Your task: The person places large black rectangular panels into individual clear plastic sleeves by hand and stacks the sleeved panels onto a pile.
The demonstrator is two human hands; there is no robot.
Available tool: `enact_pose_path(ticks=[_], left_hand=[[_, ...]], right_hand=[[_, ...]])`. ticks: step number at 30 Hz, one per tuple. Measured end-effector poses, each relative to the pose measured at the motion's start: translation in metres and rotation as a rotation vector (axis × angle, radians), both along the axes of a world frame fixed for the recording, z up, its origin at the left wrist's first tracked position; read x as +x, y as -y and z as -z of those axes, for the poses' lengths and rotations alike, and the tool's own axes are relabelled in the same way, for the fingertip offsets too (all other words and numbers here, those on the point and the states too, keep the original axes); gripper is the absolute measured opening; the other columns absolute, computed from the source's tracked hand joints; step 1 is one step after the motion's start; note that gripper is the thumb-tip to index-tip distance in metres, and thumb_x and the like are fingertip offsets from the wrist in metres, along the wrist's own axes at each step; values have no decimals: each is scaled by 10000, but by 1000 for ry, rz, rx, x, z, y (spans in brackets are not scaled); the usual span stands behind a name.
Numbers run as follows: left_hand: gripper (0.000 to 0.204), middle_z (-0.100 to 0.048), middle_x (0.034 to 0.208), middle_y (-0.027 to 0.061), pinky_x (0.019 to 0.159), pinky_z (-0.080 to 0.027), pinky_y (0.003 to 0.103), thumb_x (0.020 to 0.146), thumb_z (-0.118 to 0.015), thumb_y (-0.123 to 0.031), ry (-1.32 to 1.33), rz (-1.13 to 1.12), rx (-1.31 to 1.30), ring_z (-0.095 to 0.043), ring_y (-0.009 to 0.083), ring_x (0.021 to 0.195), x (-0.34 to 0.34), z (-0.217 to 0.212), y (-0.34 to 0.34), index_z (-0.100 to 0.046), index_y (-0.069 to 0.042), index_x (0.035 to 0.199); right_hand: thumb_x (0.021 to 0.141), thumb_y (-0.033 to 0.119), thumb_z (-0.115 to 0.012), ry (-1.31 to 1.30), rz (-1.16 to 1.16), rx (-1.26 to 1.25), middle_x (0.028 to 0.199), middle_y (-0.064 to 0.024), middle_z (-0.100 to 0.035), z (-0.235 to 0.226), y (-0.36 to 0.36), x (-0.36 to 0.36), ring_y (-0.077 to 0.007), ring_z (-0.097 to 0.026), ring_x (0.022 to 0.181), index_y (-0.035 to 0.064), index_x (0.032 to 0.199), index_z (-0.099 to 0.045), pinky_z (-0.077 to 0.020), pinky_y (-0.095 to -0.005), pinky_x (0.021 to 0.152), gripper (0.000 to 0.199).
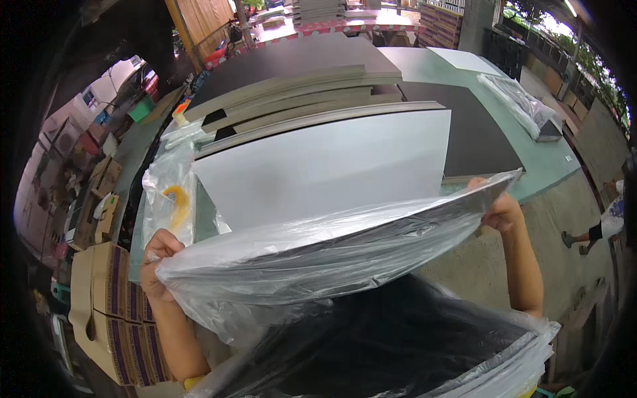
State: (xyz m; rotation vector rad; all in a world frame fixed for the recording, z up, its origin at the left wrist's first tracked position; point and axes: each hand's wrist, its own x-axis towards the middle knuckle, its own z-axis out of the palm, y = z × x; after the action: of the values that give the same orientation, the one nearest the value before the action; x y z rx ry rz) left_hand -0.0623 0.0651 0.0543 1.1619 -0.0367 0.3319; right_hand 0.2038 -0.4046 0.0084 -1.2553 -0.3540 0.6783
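Observation:
A crumpled transparent plastic bag stretches across in front of me, with a dark flat panel showing through it. My left hand has its fingers closed on the bag's left end. At the right corner, my right hand is closed round the bag's edge, level with the dark panel's end. More of the plastic hangs toward me over a black surface at the bottom. Just beyond the bag, a large white board stands tilted against a stack of dark-faced boards.
The boards rest on a green table. Folded plastic bags with yellow tape lie at its left edge. A plastic-wrapped bundle lies far right. Cardboard cartons stand lower left. A person's leg shows at the right.

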Motion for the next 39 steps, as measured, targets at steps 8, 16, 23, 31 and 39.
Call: enact_pose_path(ticks=[8, 16, 23, 31, 39], left_hand=[[199, -608, 725, 174, 589, -488, 312, 697, -603, -154, -901, -63, 337, -602, 202, 661, -22, 184, -35, -567, 29, 768], [210, -609, 700, 153, 582, -477, 314, 697, -614, -184, -1106, 51, 679, -596, 185, 651, -27, 287, 12, -585, 16, 752], [220, -610, 677, 135, 576, -468, 315, 697, -624, -211, -1117, 50, 740, -591, 170, 643, -31, 297, 18, -600, 4, 738], [235, -611, 652, 114, 570, -457, 317, 697, -635, -241, -1113, 8, 829, -585, 153, 634, -26, 292, 8, -618, -8, 722], [260, -599, 621, 90, 553, -430, 302, 708, -633, -263, -840, -384, 1156, -544, 134, 589, -61, 132, -82, -617, -5, 735]], right_hand=[[658, 71, -573, -35, -40, -575, 801, -91, -583, 172, -19, -33, -189, -560, 722, -19, 927, -566, -449, -299, 628, 284], [692, 102, -566, 67, -45, -680, 811, -96, -584, 169, -33, -57, -193, -560, 731, -20, 922, -565, -449, -304, 639, 261], [721, 129, -559, 99, -38, -719, 821, -101, -584, 165, -32, -59, -197, -561, 738, -21, 918, -565, -448, -309, 648, 248], [755, 160, -552, 255, 30, -812, 831, -106, -585, 139, -27, -45, -201, -562, 746, -22, 913, -565, -448, -313, 658, 242], [857, 562, -174, 120, -695, 641, 919, -270, -569, 10, -47, -9, -380, -554, 853, -35, 1000, -565, -418, -467, 771, 728]])
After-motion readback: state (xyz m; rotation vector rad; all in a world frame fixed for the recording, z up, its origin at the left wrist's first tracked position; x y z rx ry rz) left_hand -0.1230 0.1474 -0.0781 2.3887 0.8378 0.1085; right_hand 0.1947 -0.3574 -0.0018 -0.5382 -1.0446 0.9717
